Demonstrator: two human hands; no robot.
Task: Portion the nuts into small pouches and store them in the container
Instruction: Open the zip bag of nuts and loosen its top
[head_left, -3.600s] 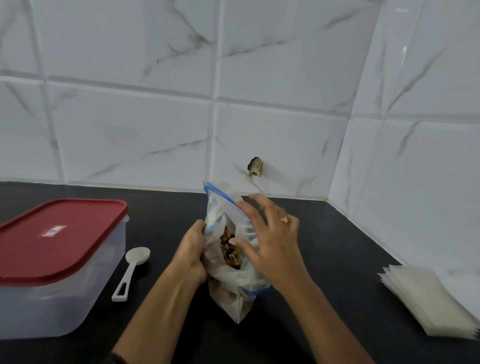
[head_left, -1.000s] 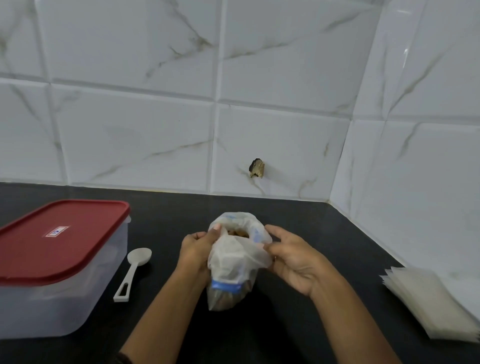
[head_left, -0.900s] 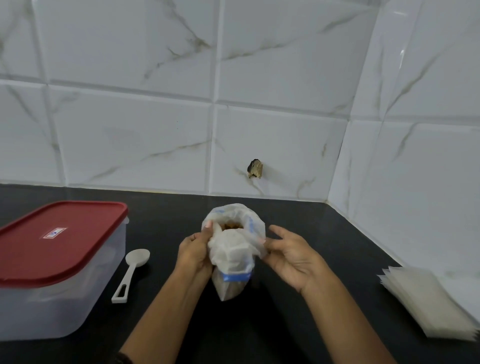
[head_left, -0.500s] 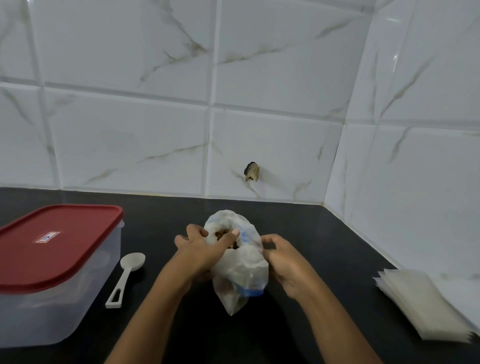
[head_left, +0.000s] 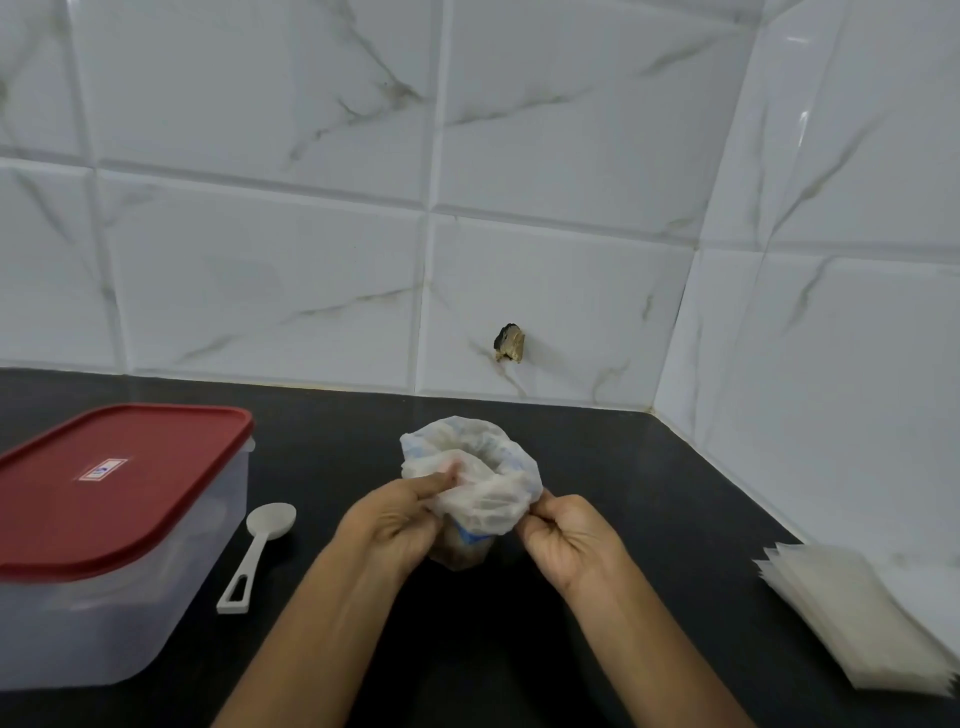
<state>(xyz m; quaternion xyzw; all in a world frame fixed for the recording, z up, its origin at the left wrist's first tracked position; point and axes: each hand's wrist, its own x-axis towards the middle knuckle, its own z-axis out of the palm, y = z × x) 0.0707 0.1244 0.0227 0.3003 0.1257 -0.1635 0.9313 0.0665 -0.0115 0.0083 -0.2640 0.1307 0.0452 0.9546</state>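
Observation:
A clear zip bag of nuts (head_left: 478, 483) with a blue seal strip stands upright on the black counter, its top rolled down over the outside. My left hand (head_left: 395, 525) pinches the folded rim on the left side. My right hand (head_left: 569, 540) grips the folded plastic on the right. The nuts inside are mostly hidden by the crumpled plastic. A clear container with a red lid (head_left: 104, 530), closed, sits at the left. A stack of small clear pouches (head_left: 862, 618) lies at the right edge.
A white plastic scoop (head_left: 257, 553) lies on the black counter (head_left: 649, 519) between the container and the bag. White marble tiles form a corner behind and to the right, with a small chipped hole (head_left: 509, 343) in the back wall.
The bag's top, upright and open 3.6 s ago, has been rolled down over its sides. Both hands have shifted lower along the folded rim.

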